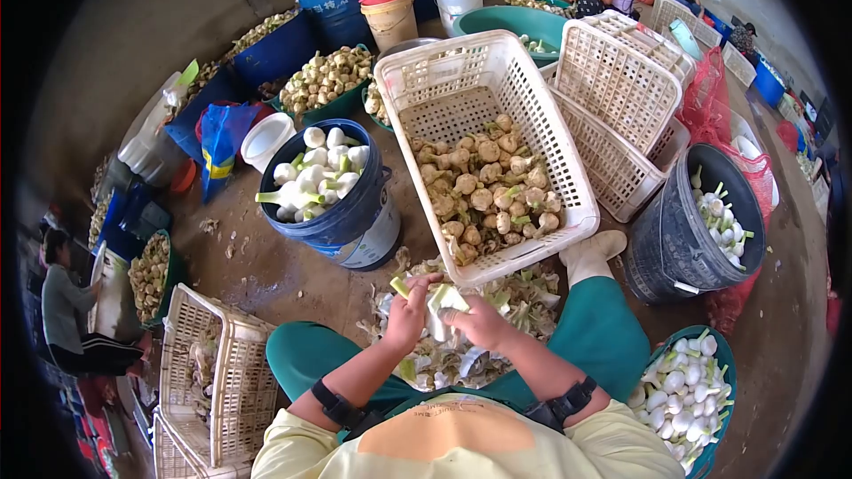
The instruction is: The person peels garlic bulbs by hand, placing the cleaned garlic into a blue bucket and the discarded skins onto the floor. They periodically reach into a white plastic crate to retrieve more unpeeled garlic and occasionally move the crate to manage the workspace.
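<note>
Above a heap of peelings (453,350) on the floor, my left hand (408,310) is closed round a green and white garlic stem (401,287). Beside it my right hand (479,319) grips a white piece of garlic (441,309), whose exact shape is hard to make out. In front of my hands a white slatted crate (581,223) holds many brown unpeeled bulbs (488,177). White peeled bulbs (315,179) fill a blue bucket (368,231) to the left of the crate.
A dark bucket (666,253) of peeled bulbs stands at the right, with a green basin (729,372) of them below it. Stacked crates (621,80) lean behind the dark bucket; another crate (240,399) is lower left. A person (67,310) sits far left; others sit at the back right.
</note>
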`<state>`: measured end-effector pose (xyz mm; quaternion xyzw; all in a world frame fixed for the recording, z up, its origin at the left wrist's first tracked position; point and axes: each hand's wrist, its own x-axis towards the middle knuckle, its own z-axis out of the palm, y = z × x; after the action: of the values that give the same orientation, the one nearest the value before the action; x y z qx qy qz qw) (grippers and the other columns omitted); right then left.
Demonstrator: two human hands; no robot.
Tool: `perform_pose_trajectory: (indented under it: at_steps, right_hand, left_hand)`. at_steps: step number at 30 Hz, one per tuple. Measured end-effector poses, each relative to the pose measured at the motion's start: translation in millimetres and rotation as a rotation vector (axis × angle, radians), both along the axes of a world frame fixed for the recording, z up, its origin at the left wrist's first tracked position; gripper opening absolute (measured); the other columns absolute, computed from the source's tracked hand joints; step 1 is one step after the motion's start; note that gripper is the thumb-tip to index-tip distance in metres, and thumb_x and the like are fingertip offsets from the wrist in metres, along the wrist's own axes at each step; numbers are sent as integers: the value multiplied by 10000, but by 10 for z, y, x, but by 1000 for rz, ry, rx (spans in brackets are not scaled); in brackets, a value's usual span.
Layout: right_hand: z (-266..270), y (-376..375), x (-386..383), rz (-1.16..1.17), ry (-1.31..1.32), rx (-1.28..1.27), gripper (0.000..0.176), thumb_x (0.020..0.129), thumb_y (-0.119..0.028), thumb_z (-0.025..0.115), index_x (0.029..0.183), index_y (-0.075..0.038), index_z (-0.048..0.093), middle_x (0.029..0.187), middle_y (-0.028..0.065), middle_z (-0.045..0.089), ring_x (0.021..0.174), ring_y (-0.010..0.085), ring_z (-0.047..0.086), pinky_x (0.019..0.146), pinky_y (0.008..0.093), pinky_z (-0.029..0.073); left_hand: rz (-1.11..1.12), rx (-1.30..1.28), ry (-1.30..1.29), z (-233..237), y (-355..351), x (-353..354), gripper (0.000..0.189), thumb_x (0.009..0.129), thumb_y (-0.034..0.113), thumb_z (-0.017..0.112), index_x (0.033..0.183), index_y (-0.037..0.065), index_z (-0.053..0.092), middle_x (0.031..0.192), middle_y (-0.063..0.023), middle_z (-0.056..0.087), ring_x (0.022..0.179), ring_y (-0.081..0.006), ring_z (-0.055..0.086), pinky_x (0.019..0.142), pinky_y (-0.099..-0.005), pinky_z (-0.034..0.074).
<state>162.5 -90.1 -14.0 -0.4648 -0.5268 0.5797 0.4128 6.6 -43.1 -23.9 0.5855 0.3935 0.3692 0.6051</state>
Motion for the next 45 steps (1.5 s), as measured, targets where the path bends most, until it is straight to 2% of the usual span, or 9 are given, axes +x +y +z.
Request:
perform_pose_trajectory:
  at_steps: [7, 20, 26, 32, 36, 38, 40, 43, 45]
  right_hand:
    - [-37, 103, 622, 45, -384, -75, 197, 822, -145, 574, 992, -58, 625, 835, 55, 643, 757, 111, 589, 690, 257, 457]
    - [-401, 54, 201, 512, 887, -270, 278, 771, -230, 556, 934, -5, 554, 786, 106, 586, 786, 209, 579, 758, 321, 460]
    - [-382, 169, -30, 331, -791, 293, 527, 745, -383, 669, 1075, 8, 542, 917, 89, 619, 856, 143, 568, 773, 284, 449]
    - [-92, 480, -105, 53, 571, -429, 125, 765, -129, 624, 790, -20, 567, 583, 8, 472, 492, 110, 411, 502, 257, 334]
    - [26, 486, 223, 268, 1025, -30, 16, 743, -27, 559, 742, -42, 553, 537, 21, 438, 469, 95, 371, 451, 263, 276]
    - [-204, 431, 259, 222, 490, -514, 86, 733, -45, 572, 818, -30, 569, 599, 49, 500, 506, 137, 447, 474, 286, 347]
    - [-758, 306, 139, 546, -960, 155, 284, 725, -188, 606, 923, 12, 567, 783, 163, 611, 729, 317, 601, 631, 386, 465]
    - [-478, 497, 263, 652, -827, 103, 279, 746, -279, 565, 870, -30, 583, 825, 159, 594, 754, 331, 571, 646, 393, 451]
    - [-64, 889, 462, 450, -812, -25, 250, 736, -267, 569, 807, -27, 573, 823, 159, 583, 748, 333, 567, 654, 409, 452]
  left_hand:
    - [-422, -256, -279, 229, 113, -210, 558, 712, 99, 379, 1249, -37, 448, 1358, -148, 347, 1178, -245, 409, 983, -358, 340]
    - [-166, -675, -933, 238, 379, -291, 659, 717, 296, 388, 1355, 136, 339, 1419, -150, 269, 1308, -322, 243, 1062, -495, 194]
    - [87, -628, -817, 177, 474, -263, 611, 765, 282, 313, 1350, 106, 344, 1362, -121, 381, 1277, -280, 308, 1035, -428, 261]
    - [97, -411, -649, -35, 587, -181, 629, 766, 240, 295, 1350, 7, 310, 1380, -135, 350, 1276, -276, 306, 1059, -363, 230]
    - [80, -387, -718, 206, 817, -301, 612, 781, 252, 303, 1336, -4, 339, 1375, -135, 360, 1262, -262, 330, 1038, -343, 250]
    - [89, -50, -572, 468, 1107, -375, 623, 795, 289, 339, 1336, -20, 322, 1374, -150, 353, 1261, -261, 333, 1038, -347, 250]
    - [166, 211, -513, 695, 1515, -489, 614, 836, 311, 358, 1339, -37, 295, 1362, -167, 353, 1227, -253, 366, 1034, -354, 252]
    - [309, 485, -496, 1045, 2124, -532, 520, 889, 299, 368, 1279, -45, 364, 1268, -150, 432, 1176, -238, 402, 1023, -364, 259]
    - [532, 862, 350, 987, 2411, -686, 530, 799, 165, 537, 1292, 48, 382, 1339, -171, 334, 1237, -283, 330, 1033, -379, 255]
